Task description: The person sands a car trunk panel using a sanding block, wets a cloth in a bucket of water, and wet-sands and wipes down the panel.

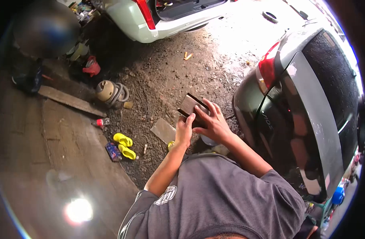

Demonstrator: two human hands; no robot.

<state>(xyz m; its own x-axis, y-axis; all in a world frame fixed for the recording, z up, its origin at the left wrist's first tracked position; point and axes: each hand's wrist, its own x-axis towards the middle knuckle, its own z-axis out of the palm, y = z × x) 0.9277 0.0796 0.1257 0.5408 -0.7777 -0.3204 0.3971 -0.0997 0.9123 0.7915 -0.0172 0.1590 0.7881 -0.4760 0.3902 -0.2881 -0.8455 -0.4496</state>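
The flat piece with dark edges (187, 105) lies between both hands and slightly ahead, its long axis unclear, as the left hand (184, 131) grips its near side and the right hand (215, 125) rests fingers on it.

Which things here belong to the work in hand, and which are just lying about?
In hand: flat brownish piece, touched by left hand and right hand; possibly the dark car alongside.

Lying about, apparently: yellow clogs, vacuum cleaner, wooden plank.
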